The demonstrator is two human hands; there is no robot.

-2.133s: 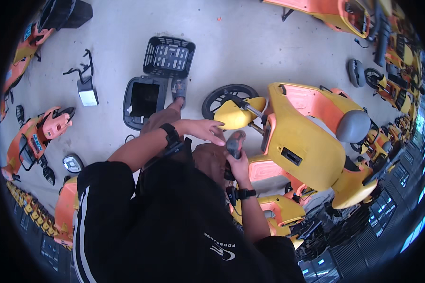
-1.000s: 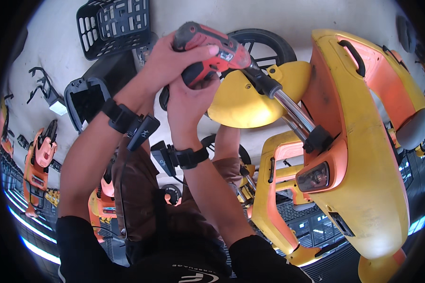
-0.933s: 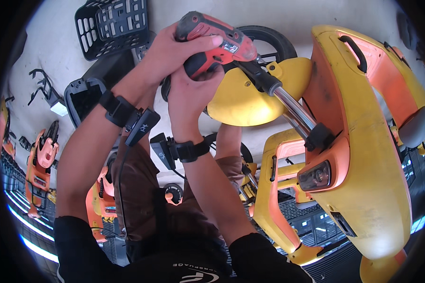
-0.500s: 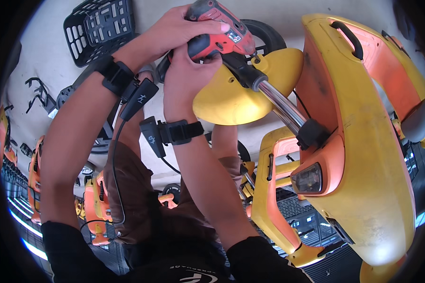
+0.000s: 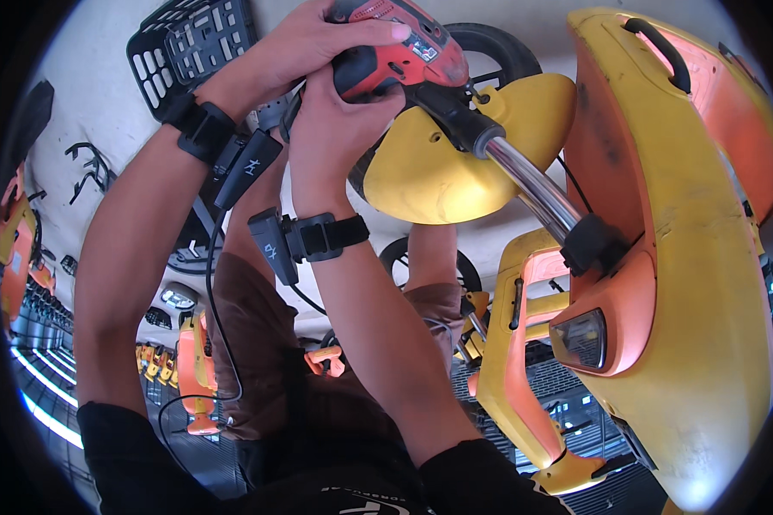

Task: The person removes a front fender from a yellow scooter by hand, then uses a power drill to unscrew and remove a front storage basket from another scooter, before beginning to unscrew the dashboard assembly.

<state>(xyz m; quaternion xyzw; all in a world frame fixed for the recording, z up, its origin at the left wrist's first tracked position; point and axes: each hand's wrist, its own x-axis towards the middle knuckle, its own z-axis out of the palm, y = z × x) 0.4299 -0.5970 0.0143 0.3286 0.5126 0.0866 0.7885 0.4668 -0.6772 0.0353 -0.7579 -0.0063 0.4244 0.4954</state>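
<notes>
Power tool (image 5: 408, 64) of red and black plastic, pistol-shaped, with scuffed casing and a pale label on its side, sits at the upper-left edge of the smooth, domed yellow plastic fender (image 5: 455, 184), nose aimed at a bolt there; whether the bit touches is too small to tell. The left hand (image 5: 313, 43) is clamped over its rear, thumb along the side; the right hand (image 5: 339, 120) is wrapped around the grip, hiding most of it.

Across the fender, just under the tool's nose, runs a black fork sleeve (image 5: 447, 116), leading into a shiny silver metal tube (image 5: 528, 184) right of the fender. Behind the fender shows a black spoked wheel (image 5: 514, 50). Right of the fender stands a large, dirt-streaked yellow and orange body shell (image 5: 696, 360) with a rectangular clear headlight (image 5: 582, 339). Well left of the fender, a slotted black plastic basket (image 5: 170, 45) lies on the pale floor (image 5: 73, 129).
</notes>
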